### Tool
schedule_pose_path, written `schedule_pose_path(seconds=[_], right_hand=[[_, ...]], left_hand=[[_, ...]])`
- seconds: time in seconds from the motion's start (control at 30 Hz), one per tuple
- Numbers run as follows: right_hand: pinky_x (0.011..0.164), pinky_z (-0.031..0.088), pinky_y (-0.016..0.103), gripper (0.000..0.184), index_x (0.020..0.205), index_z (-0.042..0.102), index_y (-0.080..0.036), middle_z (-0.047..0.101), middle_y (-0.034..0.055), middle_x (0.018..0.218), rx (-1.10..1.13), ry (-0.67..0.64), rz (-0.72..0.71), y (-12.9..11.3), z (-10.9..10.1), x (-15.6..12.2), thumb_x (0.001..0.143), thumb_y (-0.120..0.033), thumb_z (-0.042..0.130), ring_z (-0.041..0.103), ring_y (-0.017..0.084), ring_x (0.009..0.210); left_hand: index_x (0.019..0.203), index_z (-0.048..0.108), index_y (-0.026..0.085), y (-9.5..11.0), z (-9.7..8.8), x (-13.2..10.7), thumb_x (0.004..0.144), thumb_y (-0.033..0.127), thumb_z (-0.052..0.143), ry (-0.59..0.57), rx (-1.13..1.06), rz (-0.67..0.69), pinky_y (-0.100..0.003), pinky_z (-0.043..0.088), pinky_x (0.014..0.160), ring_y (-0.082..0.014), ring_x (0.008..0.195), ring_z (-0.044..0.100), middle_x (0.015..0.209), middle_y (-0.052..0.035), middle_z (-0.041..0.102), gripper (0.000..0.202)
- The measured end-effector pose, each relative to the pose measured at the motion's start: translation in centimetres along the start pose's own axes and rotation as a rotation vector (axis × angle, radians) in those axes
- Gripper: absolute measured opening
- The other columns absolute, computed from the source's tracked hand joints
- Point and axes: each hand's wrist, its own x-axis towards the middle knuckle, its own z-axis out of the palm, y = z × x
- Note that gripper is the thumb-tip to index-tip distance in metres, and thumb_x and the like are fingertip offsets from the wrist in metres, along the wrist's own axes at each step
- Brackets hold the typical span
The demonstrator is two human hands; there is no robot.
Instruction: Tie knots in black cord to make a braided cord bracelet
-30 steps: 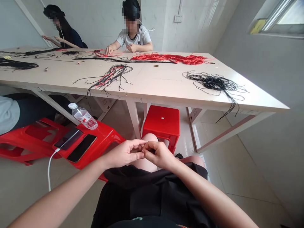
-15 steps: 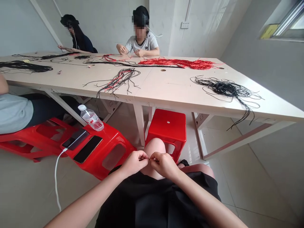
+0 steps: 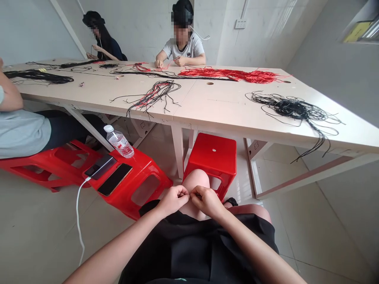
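Observation:
My left hand (image 3: pixel 172 199) and my right hand (image 3: pixel 207 200) meet fingertip to fingertip over my bare knee (image 3: pixel 195 182), above my black skirt (image 3: pixel 195 252). Both hands are pinched closed on something too small to make out. In front of me stands a long pale table (image 3: pixel 207 110) with a bundle of black and red cords (image 3: pixel 152 94), a tangle of black cords (image 3: pixel 293 108) and a long heap of red cords (image 3: pixel 233 74).
A red stool (image 3: pixel 213 156) stands under the table ahead of my knee. A tipped red stool (image 3: pixel 130 179) at left carries a water bottle (image 3: pixel 119 141) and two phones (image 3: pixel 107 173), one on a white cable. Two people sit at the far side; another person sits at left.
My fingers went from loosely touching to a tight pinch at the fingertips. The view has shifted, so the table and stools sit further right in the frame.

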Motion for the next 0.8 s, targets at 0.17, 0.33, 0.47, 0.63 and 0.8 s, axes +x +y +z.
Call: schedule_pose_path(seconds=[0.17, 0.33, 0.47, 0.63, 0.8], right_hand=[[0.052, 0.036, 0.02, 0.012, 0.073, 0.062, -0.018, 0.063, -0.0007, 0.063, -0.005, 0.01, 0.017, 0.4, 0.5, -0.1, 0.077, -0.022, 0.052, 0.053, 0.01, 0.054], [0.053, 0.039, 0.02, 0.012, 0.074, 0.063, -0.018, 0.065, 0.0001, 0.064, 0.006, -0.004, 0.018, 0.4, 0.4, 0.1, 0.078, -0.021, 0.052, 0.056, 0.011, 0.056], [0.054, 0.04, 0.02, 0.013, 0.075, 0.063, -0.017, 0.066, 0.0015, 0.067, 0.007, -0.013, 0.021, 0.2, 0.0, 0.2, 0.078, -0.022, 0.052, 0.057, 0.012, 0.057], [0.056, 0.04, 0.021, 0.013, 0.072, 0.062, -0.017, 0.064, 0.0002, 0.063, -0.022, -0.016, -0.012, 0.0, -0.6, 0.3, 0.079, -0.019, 0.052, 0.056, 0.011, 0.056], [0.055, 0.039, 0.02, 0.011, 0.072, 0.061, -0.017, 0.063, -0.0003, 0.063, -0.011, -0.024, -0.037, 0.6, -1.6, 0.5, 0.078, -0.017, 0.052, 0.055, 0.01, 0.056]], left_hand=[[0.069, 0.058, 0.015, 0.3, 0.2, -0.1, 0.072, 0.024, 0.054, 0.012, -0.016, 0.0, -0.025, 0.041, 0.062, -0.0136, 0.065, 0.054, 0.067, -0.0012, 0.06, 0.01], [0.075, 0.061, 0.015, 0.2, 0.1, 0.1, 0.074, 0.027, 0.055, 0.006, -0.037, 0.01, -0.027, 0.044, 0.068, -0.0157, 0.072, 0.058, 0.074, -0.0038, 0.064, 0.014], [0.083, 0.063, 0.014, 0.0, 0.0, 0.0, 0.076, 0.036, 0.056, -0.036, -0.078, 0.003, -0.027, 0.045, 0.069, -0.0163, 0.074, 0.06, 0.079, -0.0054, 0.066, 0.023], [0.077, 0.059, 0.015, -0.1, 0.0, 0.0, 0.078, 0.04, 0.054, 0.003, -0.082, -0.02, -0.024, 0.039, 0.057, -0.0128, 0.06, 0.052, 0.065, -0.0005, 0.058, 0.025], [0.077, 0.059, 0.016, 0.6, -0.1, 0.4, 0.078, 0.04, 0.053, -0.011, -0.004, -0.027, -0.024, 0.037, 0.055, -0.0122, 0.057, 0.049, 0.061, 0.0009, 0.055, 0.025]])
